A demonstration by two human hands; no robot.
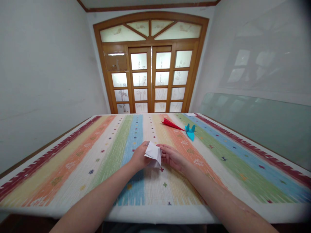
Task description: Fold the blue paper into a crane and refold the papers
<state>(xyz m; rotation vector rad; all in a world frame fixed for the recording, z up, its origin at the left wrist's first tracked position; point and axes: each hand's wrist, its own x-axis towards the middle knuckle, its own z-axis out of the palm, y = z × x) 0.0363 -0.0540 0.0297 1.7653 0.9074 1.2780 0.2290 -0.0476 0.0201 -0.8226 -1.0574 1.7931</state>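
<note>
Biggest first: glass-paned double doors [162, 60] at the far end, striped tablecloth [85, 155] spanning the room up to the person. Both hands out over its middle.

Left hand [139, 157]: closed around the left side of the white folded paper [153, 151]. Right hand [173, 158]: half curled, fingertips at the paper's upper right edge; can't tell if they pinch or just touch. Paper sits between the hands; can't tell if its bottom edge rests on the cloth.

Ahead and to the right: long red folded paper [170, 123], narrow end right up against the shorter blue folded paper [190, 132], which has two flaps standing up. Contact unclear.

Smallest: creases. My take: left anchors, right does the fine work. Line up edges before pressing, run a fingertip along each fold, don't squeeze the body. Pressing against the table should give a sharper crease than mid-air.
</note>
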